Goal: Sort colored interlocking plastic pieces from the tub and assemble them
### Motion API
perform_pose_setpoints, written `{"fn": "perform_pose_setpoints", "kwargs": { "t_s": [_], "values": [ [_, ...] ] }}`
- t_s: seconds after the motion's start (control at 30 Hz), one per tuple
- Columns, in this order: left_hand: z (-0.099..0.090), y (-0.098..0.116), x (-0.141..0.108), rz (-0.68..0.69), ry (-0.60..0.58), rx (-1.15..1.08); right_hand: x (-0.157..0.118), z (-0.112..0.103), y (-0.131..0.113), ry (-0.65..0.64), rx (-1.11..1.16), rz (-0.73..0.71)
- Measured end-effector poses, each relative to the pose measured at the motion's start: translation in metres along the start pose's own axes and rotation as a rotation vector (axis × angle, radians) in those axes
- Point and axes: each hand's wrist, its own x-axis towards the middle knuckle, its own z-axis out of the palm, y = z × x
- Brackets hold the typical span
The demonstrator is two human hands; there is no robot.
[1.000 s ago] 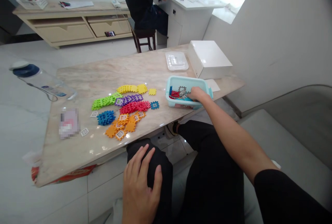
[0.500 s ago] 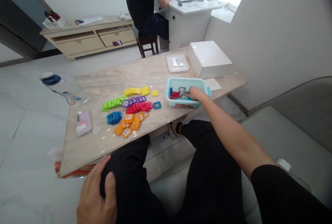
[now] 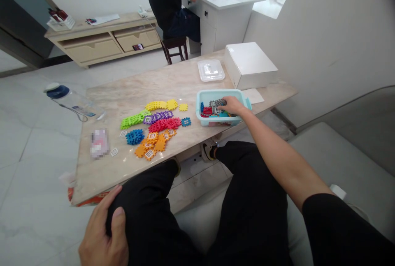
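Gray toothed pieces are lying inside the light-blue bin, which is standing on the marble-patterned table. The right hand is reaching into the bin; its fingers are curling down and touching the gray toothed pieces. How far the fingers are closing, and whether they are gripping a piece, cannot be told at this scale. Red pieces and a blue piece are lying toward the bin's left end.

The left hand is resting on the left knee, with thumb and fingers standing apart, and is holding nothing.

Left of the bin, overlapping toothed pieces are forming groups by color: yellow, green, purple, red-pink, dark blue and orange. A single blue window piece is lying between the red-pink group and the bin. A clear lid and a white box are occupying the table area behind the bin. A water bottle is standing near the table's left end.
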Motion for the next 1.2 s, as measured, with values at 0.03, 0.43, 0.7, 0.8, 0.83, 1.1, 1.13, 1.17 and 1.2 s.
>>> {"fn": "perform_pose_setpoints", "kwargs": {
  "t_s": [0.03,0.43,0.7,0.8,0.83,1.1,1.13,1.17,1.2],
  "values": [
    [0.001,0.001,0.0,0.007,0.001,-0.006,-0.001,-0.001,0.0,0.007,-0.003,-0.016],
    [0.001,0.007,0.0,0.025,0.003,-0.014,-0.006,-0.003,0.001,0.125,-0.029,-0.019],
    [0.0,0.008,0.0,0.009,0.009,0.001,-0.006,-0.003,-0.003,0.208,-0.066,0.049],
    [0.001,0.01,0.0,0.011,0.012,-0.002,-0.005,-0.003,-0.004,0.221,-0.016,0.064],
    [0.001,0.01,0.0,0.012,0.013,-0.003,-0.005,-0.003,-0.004,0.217,-0.004,0.067],
    [0.004,0.01,0.002,0.011,0.008,-0.001,-0.01,-0.003,-0.007,0.211,-0.029,0.027],
    [0.004,0.011,0.002,0.011,0.006,-0.002,-0.011,-0.004,-0.009,0.216,-0.034,0.022],
    [0.004,0.011,0.002,0.011,0.005,-0.003,-0.012,-0.006,-0.01,0.222,-0.04,0.022],
    [0.004,0.011,0.002,0.011,0.005,-0.003,-0.013,-0.008,-0.012,0.228,-0.045,0.025]
  ]
}}
